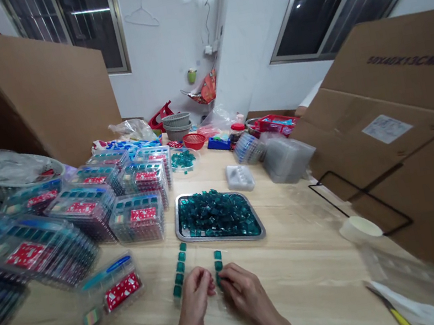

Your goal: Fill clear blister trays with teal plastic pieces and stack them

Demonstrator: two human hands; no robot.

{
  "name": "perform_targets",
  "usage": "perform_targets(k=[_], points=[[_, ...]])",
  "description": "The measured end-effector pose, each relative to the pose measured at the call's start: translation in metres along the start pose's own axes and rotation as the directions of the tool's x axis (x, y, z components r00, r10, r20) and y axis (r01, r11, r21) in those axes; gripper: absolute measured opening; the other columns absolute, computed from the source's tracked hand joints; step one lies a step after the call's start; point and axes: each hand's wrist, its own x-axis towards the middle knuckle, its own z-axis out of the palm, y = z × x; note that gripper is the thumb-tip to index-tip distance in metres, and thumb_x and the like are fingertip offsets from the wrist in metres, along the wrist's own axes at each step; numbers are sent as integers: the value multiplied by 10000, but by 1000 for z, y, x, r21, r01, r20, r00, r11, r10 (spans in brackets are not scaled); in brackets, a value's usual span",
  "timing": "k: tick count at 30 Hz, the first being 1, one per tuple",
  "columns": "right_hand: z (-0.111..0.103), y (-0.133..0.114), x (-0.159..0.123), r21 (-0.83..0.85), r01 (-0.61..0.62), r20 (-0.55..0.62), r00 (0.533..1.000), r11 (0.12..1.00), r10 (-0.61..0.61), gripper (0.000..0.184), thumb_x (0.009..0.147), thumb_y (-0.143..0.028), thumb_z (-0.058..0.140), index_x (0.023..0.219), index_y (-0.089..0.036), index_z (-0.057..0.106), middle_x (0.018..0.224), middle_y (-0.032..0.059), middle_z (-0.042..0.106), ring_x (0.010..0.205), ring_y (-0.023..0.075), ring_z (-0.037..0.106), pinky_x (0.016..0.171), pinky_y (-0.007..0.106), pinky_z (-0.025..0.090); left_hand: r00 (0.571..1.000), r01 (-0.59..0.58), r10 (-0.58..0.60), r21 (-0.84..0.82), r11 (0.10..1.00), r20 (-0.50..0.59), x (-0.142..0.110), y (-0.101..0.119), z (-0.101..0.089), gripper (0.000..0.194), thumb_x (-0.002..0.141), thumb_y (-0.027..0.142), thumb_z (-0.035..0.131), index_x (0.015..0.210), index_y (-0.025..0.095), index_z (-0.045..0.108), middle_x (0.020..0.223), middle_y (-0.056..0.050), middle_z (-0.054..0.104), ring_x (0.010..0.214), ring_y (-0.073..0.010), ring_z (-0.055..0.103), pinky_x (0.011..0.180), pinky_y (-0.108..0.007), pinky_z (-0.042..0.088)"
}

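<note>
Teal squares (217, 213): heaped on a metal tray (179, 231) at the centre of the frame.
Left column (180, 267): five squares, lower centre, beside the left hand (198, 294).
Left-hand grip: narrow, fingers bunched; cannot tell whether anything is held.
Right hand (244, 292): lower centre, fingertips touching the right column (219, 265); cannot tell if they grip a square.
Clear cases (137, 221): stacked, left of frame.

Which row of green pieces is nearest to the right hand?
The right row, three pieces visible: the right hand is at its near end. The left row, showing five, lies by the left hand.
</note>
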Motion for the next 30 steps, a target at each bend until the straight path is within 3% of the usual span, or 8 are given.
perform_targets(k=[4, 9, 13, 17, 20, 23, 26, 30], points=[[1, 3, -6, -54, -4, 91, 996, 999, 8, 185, 797, -51, 484, 760, -197, 591, 753, 26, 601, 715, 163, 575, 641, 234, 436, 1000, 5, -5, 11, 1000, 8, 2, -3, 0, 307, 793, 454, 525, 698, 163, 544, 668, -11, 568, 651, -153, 549, 604, -257, 451], [10, 4, -13, -79, 21, 114, 993, 997, -12, 257, 821, -32, 424, 685, -184, 580, 750, 36, 575, 700, 151, 552, 625, 224, 416, 1000, -5, 4, 54, 999, 21, 0, -2, 1, 289, 809, 432, 502, 692, 169, 527, 677, -10, 561, 663, -158, 542, 634, -270, 441], [3, 7, -9, 53, -37, 131, 991, 998, 30, 224, 828, -84, 477, 695, -183, 627, 764, 34, 590, 691, 142, 570, 623, 215, 426, 997, -41, 32, 135, 990, 66, 0, -1, 0, 255, 818, 396, 474, 717, 171, 541, 687, -15, 558, 678, -168, 540, 646, -277, 431], [-11, 16, 17, 101, -88, 1, 996, 991, 88, 169, 841, -167, 514, 761, -181, 663, 721, 29, 608, 670, 157, 579, 610, 227, 429, 982, -172, 131, 346, 922, 139, -5, -3, 2, 186, 782, 277, 483, 821, 154, 616, 821, -62, 582, 776, -195, 570, 691, -290, 436], [-11, 23, 51, -106, -88, -68, 994, 991, 81, 241, 873, -147, 432, 874, -188, 670, 798, 51, 620, 744, 173, 582, 668, 240, 426, 971, -233, 178, 468, 852, 159, -10, -1, 7, 195, 757, 200, 464, 829, 150, 638, 848, -71, 564, 769, -191, 573, 681, -286, 438], [-2, 30, 86, -342, -115, -3, 993, 933, 121, 339, 827, -58, 415, 1011, -214, 654, 909, 72, 627, 865, 192, 577, 734, 245, 405, 973, -228, 172, 503, 834, 157, -11, -1, 8, 183, 739, 164, 458, 802, 150, 630, 831, -67, 561, 755, -185, 580, 677, -280, 444], [5, 36, 106, -373, -153, 25, 984, 915, 174, 298, 768, -26, 444, 844, -201, 673, 825, 67, 624, 820, 194, 580, 685, 241, 387, 977, -209, 158, 497, 842, 143, -8, -4, 7, 172, 720, 139, 452, 768, 146, 617, 817, -69, 569, 742, -183, 589, 679, -280, 454], [2, 43, 107, -284, -176, -6, 983, 942, 182, 253, 715, -8, 461, 738, -192, 633, 772, 40, 593, 744, 170, 575, 651, 232, 374, 977, -211, 169, 471, 856, 129, -3, -9, 4, 157, 703, 131, 454, 733, 150, 607, 787, -65, 580, 730, -180, 595, 649, -266, 456]])
